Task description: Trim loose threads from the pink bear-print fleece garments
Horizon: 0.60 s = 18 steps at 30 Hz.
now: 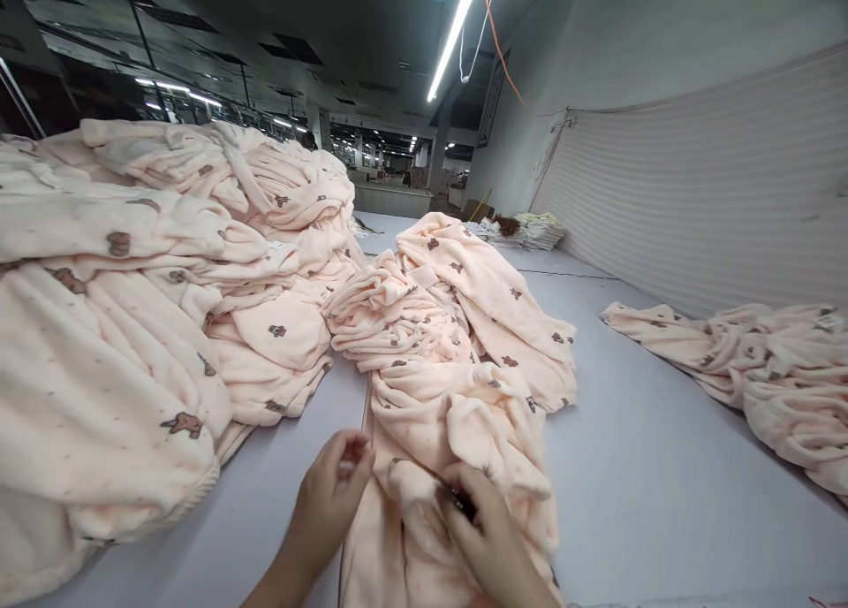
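Observation:
A pale pink plush garment (464,414) with small brown animal prints lies bunched on the table in front of me. My right hand (487,524) is closed around a small black tool (462,504), mostly hidden by the fingers, over the garment's near part. Beside the garment's left edge, my left hand (331,493) is raised with curled fingers, thumb and fingertips close together. Whether something thin is pinched there cannot be made out. Another pink printed piece (490,299) spreads out just beyond the bunched cloth.
A tall heap of the same pink garments (132,325) fills the left side. More pink cloth (761,361) lies at the right on the pale table (642,484). Folded stacks (540,231) stand at the far end, beside a striped cloth (695,184) hung along the wall.

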{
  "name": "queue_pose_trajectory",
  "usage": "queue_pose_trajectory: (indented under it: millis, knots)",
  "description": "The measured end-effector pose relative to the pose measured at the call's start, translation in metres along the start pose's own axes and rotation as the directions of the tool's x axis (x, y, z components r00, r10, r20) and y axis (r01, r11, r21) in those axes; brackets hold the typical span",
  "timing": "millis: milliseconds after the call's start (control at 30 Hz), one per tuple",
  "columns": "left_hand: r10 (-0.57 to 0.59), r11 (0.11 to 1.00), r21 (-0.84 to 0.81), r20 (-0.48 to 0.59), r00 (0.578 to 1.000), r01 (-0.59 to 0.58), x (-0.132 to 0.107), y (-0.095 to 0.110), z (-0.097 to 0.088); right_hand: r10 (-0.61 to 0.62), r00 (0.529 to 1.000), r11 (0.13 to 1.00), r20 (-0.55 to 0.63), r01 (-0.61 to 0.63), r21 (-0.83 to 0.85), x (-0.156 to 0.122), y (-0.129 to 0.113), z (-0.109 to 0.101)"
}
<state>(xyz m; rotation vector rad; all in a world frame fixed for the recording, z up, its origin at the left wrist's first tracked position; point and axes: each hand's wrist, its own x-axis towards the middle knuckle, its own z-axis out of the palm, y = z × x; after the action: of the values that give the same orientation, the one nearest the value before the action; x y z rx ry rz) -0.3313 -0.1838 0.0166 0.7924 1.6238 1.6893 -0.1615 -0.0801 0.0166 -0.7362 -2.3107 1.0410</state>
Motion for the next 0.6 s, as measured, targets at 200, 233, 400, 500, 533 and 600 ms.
queue_pose_trajectory:
  millis: [200, 233, 400, 500, 533, 600]
  knots:
    - [0.071, 0.868, 0.485, 0.096, 0.993, -0.109, -0.028, -0.032, 0.051, 0.033, 0.991, 0.985, -0.131, -0.01, 0.172, 0.016, 0.003, -0.022]
    - [0.068, 0.853, 0.509, 0.112, 0.991, -0.116, -0.027, -0.034, 0.059, 0.02, 0.988, 0.991, -0.154, 0.001, 0.137, 0.018, 0.006, -0.027]
    - [0.154, 0.924, 0.352, 0.015, 0.988, -0.149, -0.02, -0.04, 0.065, -0.014, 0.965, 0.984, -0.262, -0.033, -0.173, 0.026, 0.034, -0.057]
    - [0.282, 0.939, 0.236, -0.117, 0.952, -0.249, -0.021, -0.041, 0.059, -0.013, 0.965, 0.968, -0.261, -0.053, -0.246, 0.024, 0.04, -0.063]
    - [0.316, 0.93, 0.239, -0.126, 0.94, -0.28, -0.021, -0.04, 0.058, -0.014, 0.969, 0.957, -0.248, -0.059, -0.283, 0.021, 0.037, -0.062]
    - [0.374, 0.898, 0.284, -0.093, 0.923, -0.335, -0.02, -0.038, 0.055, -0.013, 0.977, 0.93, -0.214, -0.067, -0.361, 0.012, 0.028, -0.059]
